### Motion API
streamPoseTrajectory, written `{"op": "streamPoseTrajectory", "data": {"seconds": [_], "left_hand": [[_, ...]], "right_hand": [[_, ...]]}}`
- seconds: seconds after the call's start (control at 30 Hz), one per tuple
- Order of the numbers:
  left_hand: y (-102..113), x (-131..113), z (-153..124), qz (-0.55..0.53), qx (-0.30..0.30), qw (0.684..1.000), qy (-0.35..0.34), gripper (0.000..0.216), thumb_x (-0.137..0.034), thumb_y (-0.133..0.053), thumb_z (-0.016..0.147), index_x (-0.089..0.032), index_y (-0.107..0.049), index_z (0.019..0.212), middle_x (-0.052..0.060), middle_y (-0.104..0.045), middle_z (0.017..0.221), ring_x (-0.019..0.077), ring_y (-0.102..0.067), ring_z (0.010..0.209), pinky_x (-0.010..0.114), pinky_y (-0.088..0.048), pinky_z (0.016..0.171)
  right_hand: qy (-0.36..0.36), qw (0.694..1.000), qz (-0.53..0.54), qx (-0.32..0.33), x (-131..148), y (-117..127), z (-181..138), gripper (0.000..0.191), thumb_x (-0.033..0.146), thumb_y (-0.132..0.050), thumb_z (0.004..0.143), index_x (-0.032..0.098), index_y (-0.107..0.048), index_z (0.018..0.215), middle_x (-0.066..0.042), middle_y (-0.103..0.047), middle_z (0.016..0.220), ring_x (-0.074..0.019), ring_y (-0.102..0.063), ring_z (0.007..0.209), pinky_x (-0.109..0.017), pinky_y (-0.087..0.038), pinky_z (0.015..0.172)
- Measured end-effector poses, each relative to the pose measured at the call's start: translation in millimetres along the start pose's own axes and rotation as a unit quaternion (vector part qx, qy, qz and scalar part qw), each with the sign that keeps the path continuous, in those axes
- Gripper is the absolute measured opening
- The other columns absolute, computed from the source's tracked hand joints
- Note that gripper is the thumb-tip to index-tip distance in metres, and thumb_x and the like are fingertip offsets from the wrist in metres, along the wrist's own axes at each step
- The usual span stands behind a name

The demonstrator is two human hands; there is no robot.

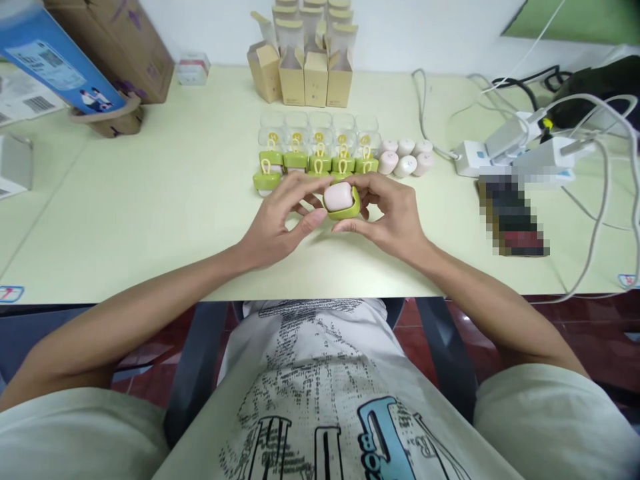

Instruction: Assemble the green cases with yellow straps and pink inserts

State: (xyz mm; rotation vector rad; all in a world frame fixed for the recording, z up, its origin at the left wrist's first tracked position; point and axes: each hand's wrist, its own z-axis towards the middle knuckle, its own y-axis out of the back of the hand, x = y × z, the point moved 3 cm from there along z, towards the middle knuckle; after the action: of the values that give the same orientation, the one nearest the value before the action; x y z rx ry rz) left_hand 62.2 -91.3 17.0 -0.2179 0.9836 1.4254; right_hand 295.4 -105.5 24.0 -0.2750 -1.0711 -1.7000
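Note:
Between my two hands, just above the table, is a green sleeve [344, 212] with a pale pink rounded case [339, 197] seated partly inside it. My left hand [280, 220] curls at its left side, the thumb tip touching the sleeve's edge. My right hand [387, 210] grips it from the right, fingers behind and thumb in front; some fingertips are hidden. Just beyond stand several green sleeves [295, 161] with yellow loops, the nearest partly covered by my hands. To their right, several pale pink rounded pieces [387, 162] are grouped together.
Clear plastic boxes [297, 127] line up behind the green sleeves. Open small cartons [316, 80] stand against the wall. On the right lie a power strip [473, 159], white cables [606, 180] and a pixelated dark object [515, 217]. A blue box [55, 60] leans at the far left.

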Motion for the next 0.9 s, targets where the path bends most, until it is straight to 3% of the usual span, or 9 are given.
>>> {"op": "streamPoseTrajectory", "data": {"seconds": [0.1,0.17,0.23,0.37,0.47,0.53,0.73,0.83,0.9], "left_hand": [[10,-5,0,0.029,-0.045,0.997,-0.057,0.027,-0.057,-0.076,0.105,-0.035,-0.086,0.118,0.005,-0.072,0.100,0.0221,-0.073,0.092,0.041,-0.067,0.080],[16,-9,-1,0.036,-0.072,0.993,-0.086,0.021,-0.051,-0.075,0.106,-0.033,-0.087,0.105,0.004,-0.068,0.090,0.0207,-0.070,0.086,0.039,-0.064,0.076],[17,-10,-1,0.028,-0.069,0.994,-0.081,0.022,-0.049,-0.074,0.107,-0.033,-0.085,0.117,0.006,-0.070,0.099,0.0193,-0.070,0.087,0.035,-0.063,0.071],[7,-11,-2,0.014,-0.001,0.998,-0.054,0.052,-0.052,-0.076,0.105,-0.034,-0.069,0.153,0.012,-0.066,0.140,0.0204,-0.075,0.108,0.030,-0.067,0.074],[2,-11,-3,0.008,0.011,0.999,-0.040,0.046,-0.050,-0.079,0.104,-0.030,-0.072,0.145,0.014,-0.066,0.148,0.0262,-0.072,0.131,0.030,-0.069,0.079],[0,-8,-4,-0.026,0.002,1.000,-0.015,0.042,-0.049,-0.084,0.101,-0.026,-0.072,0.135,0.015,-0.070,0.147,0.0269,-0.073,0.134,0.027,-0.068,0.077],[1,3,-1,-0.135,-0.018,0.988,0.066,0.052,-0.055,-0.101,0.081,-0.021,-0.074,0.109,0.007,-0.079,0.113,0.0186,-0.082,0.097,0.023,-0.068,0.069],[1,5,1,-0.189,-0.006,0.978,0.083,0.039,-0.050,-0.094,0.091,-0.023,-0.078,0.113,0.005,-0.075,0.104,0.0155,-0.079,0.083,0.024,-0.068,0.061],[0,5,1,-0.201,0.001,0.975,0.091,0.043,-0.053,-0.090,0.095,-0.027,-0.077,0.126,0.006,-0.074,0.113,0.0147,-0.078,0.083,0.024,-0.068,0.060]], "right_hand": [[0.019,0.999,-0.029,-0.020,4,4,2,0.075,0.081,-0.085,0.084,0.025,-0.079,0.134,-0.006,-0.081,0.107,-0.0211,-0.072,0.086,-0.039,-0.067,0.079],[0.025,0.998,-0.030,-0.043,6,6,3,0.075,0.080,-0.088,0.083,0.024,-0.079,0.133,-0.008,-0.082,0.114,-0.0246,-0.075,0.096,-0.042,-0.068,0.084],[0.017,0.998,-0.014,-0.053,8,7,4,0.075,0.081,-0.088,0.082,0.024,-0.078,0.131,-0.010,-0.082,0.121,-0.0276,-0.077,0.106,-0.045,-0.070,0.090],[0.004,0.999,0.026,-0.035,10,3,3,0.071,0.078,-0.086,0.087,0.024,-0.078,0.131,-0.010,-0.081,0.120,-0.0277,-0.080,0.107,-0.048,-0.071,0.097],[0.006,0.999,0.036,-0.034,11,-1,1,0.065,0.074,-0.086,0.090,0.025,-0.078,0.131,-0.008,-0.081,0.117,-0.0259,-0.081,0.103,-0.046,-0.072,0.093],[-0.002,0.999,0.043,-0.027,12,-4,-2,0.066,0.073,-0.088,0.089,0.025,-0.076,0.133,-0.009,-0.082,0.119,-0.0257,-0.081,0.102,-0.044,-0.072,0.091],[-0.011,0.995,0.098,0.020,11,-9,-3,0.067,0.071,-0.093,0.084,0.024,-0.073,0.128,-0.009,-0.083,0.117,-0.0278,-0.083,0.104,-0.048,-0.072,0.098],[-0.021,0.986,0.165,0.033,8,-8,0,0.065,0.065,-0.097,0.083,0.023,-0.073,0.127,-0.009,-0.081,0.122,-0.0263,-0.083,0.108,-0.047,-0.071,0.103],[-0.039,0.981,0.191,0.026,7,-8,1,0.068,0.067,-0.099,0.079,0.023,-0.072,0.124,-0.009,-0.081,0.124,-0.0254,-0.083,0.108,-0.044,-0.071,0.103]]}}
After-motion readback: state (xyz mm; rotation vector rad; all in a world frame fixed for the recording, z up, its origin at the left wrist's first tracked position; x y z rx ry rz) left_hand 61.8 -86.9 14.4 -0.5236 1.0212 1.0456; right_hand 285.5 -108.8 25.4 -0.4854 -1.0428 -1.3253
